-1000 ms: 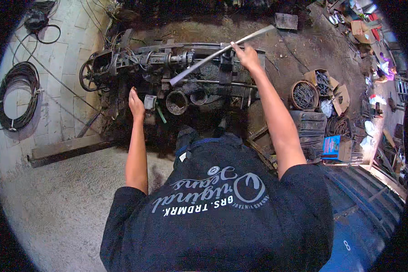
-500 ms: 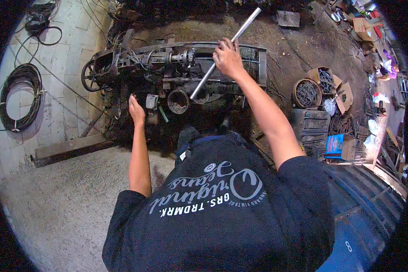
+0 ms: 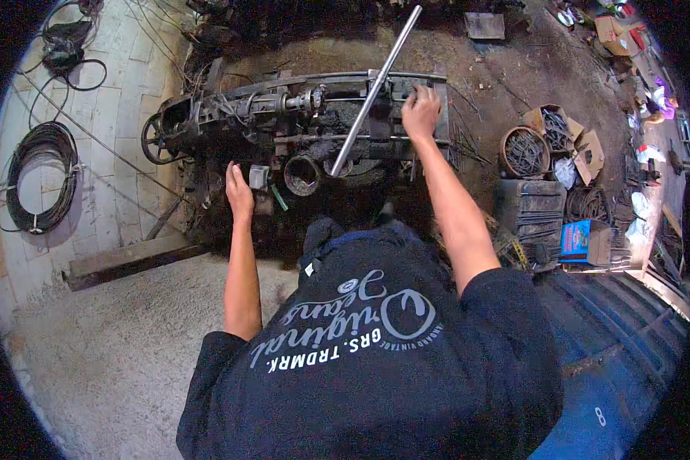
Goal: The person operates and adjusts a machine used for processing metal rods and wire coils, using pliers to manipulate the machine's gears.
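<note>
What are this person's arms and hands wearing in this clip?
Both the left hand and right hand are bare, with no gloves or wristwatch visible. The black T-shirt has short, plain sleeves, leaving the forearms uncovered; pale lettering marks its front.

Inverted grey-and-white lettering (image 3: pixel 345 326) is crossing the black cloth T-shirt (image 3: pixel 399 399) below the right hand (image 3: pixel 422 113); a white numeral (image 3: pixel 600 416) is marking the blue panel (image 3: pixel 579 391) farther below-right; the blue-and-brown cardboard box (image 3: pixel 599 244) rightward is bearing unreadably small print (image 3: pixel 575 241).

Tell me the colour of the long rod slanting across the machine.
Silvery grey; the rod shows best in the head view.
</note>
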`<state>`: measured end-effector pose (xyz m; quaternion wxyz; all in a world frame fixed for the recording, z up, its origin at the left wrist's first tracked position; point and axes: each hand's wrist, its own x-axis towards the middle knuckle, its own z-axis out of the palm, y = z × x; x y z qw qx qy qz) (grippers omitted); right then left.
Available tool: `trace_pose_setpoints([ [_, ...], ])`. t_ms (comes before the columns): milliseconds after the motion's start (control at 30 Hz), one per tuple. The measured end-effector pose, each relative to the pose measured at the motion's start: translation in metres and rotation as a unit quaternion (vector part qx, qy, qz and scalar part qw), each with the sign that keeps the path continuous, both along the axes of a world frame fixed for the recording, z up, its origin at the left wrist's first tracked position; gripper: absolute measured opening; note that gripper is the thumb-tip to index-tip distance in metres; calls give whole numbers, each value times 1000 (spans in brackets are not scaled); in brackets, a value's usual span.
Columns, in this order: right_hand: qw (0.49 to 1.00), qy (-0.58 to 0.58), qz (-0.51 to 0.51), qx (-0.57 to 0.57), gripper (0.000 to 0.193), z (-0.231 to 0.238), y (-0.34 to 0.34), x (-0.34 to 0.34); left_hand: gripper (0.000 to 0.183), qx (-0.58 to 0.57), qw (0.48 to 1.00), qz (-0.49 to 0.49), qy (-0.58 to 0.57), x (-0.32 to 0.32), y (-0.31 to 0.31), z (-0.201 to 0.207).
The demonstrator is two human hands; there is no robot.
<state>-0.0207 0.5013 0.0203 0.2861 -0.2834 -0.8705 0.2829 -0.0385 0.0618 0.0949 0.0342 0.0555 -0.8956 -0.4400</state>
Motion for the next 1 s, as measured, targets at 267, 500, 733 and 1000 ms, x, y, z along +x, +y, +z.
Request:
trace_pose_setpoints([
  [267,899,-288,271,186,33,-6,20,-35,50,-34,998,-19,-40,29,0,14],
  [500,862,-328,301,244,27,-29,21,-45,50,-60,997,-26,-43,45,7,15],
  [733,847,-319,308,294,28,-45,27,-45,52,-59,994,-22,-94,56,11,5],
  [1000,864,-298,314,257,34,-47,36,-33,53,-28,993,-10,-115,64,7,3],
])
